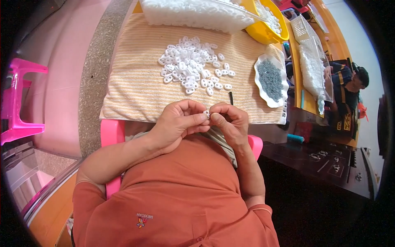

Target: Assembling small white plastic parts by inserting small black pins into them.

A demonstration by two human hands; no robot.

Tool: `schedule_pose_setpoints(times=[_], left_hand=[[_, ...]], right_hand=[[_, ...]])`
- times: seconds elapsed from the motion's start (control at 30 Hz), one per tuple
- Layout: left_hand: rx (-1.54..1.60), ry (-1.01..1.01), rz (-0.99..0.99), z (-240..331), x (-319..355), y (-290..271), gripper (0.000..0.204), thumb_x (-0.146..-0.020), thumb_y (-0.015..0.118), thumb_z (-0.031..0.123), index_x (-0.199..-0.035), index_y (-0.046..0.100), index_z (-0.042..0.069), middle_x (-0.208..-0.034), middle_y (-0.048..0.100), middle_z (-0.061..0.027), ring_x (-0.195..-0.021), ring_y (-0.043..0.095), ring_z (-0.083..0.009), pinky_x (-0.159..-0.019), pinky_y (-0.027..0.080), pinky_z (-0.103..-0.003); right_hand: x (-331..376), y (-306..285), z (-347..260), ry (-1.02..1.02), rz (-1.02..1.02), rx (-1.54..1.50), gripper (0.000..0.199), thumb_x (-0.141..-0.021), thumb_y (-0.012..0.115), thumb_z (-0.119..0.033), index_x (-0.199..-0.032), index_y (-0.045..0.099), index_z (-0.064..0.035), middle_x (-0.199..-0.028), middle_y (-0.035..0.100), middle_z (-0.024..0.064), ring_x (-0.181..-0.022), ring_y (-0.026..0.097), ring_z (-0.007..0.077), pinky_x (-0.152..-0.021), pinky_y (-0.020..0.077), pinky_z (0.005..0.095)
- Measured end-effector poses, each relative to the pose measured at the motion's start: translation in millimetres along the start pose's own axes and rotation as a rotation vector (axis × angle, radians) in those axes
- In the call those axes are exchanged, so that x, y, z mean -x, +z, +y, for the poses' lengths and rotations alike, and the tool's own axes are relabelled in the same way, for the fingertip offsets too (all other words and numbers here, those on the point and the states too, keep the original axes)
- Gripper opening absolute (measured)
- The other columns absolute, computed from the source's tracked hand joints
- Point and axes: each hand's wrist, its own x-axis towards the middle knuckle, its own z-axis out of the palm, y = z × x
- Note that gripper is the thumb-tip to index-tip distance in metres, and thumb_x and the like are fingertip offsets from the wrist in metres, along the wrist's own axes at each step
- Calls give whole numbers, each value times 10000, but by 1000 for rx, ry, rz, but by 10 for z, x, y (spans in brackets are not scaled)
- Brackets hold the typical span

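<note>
lower in the head view than the heap of white oval two-holed plastic pieces point(187, 61), the left hand point(175, 120) and right hand point(231, 124) pinch a small white plastic piece point(207, 112). it looks light, stiff, perhaps slick; its outer rim seems the best hold.

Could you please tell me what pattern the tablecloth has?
The tablecloth has narrow tan and cream stripes, clearest in the head view.

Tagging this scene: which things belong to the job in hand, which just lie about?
Likely job:
- small white piece, between left hand and right hand
- heap of white two-holed pieces
- scalloped dish of grey pieces

Likely lying about:
- pink stool
- teal cylinder
</note>
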Motion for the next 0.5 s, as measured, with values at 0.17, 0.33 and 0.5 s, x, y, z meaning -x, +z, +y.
schedule_pose_setpoints(times=[0.17,0.33,0.5], left_hand=[[1,2,5,0,4,0,119,-882,620,42,-990,572,27,-922,632,-56,-835,639,-133,-770,570,-288],[11,-4,1,4,5,6,124,-876,628,43,-987,574,31,-911,635,-53,-827,641,-134,-769,571,-291],[4,-5,15,12,10,10,125,-874,629,42,-985,573,32,-914,635,-53,-825,642,-135,-770,572,-294]], right_hand=[[7,1,15,14,0,-14,105,-893,614,-38,-959,621,43,-937,626,79,-839,600,113,-743,512,236],[9,46,-6,20,37,-18,74,-900,594,-33,-934,633,20,-862,634,5,-783,578,53,-698,474,194],[23,54,-21,36,61,-17,73,-901,600,-52,-923,628,12,-855,633,5,-772,576,53,-693,475,197]])
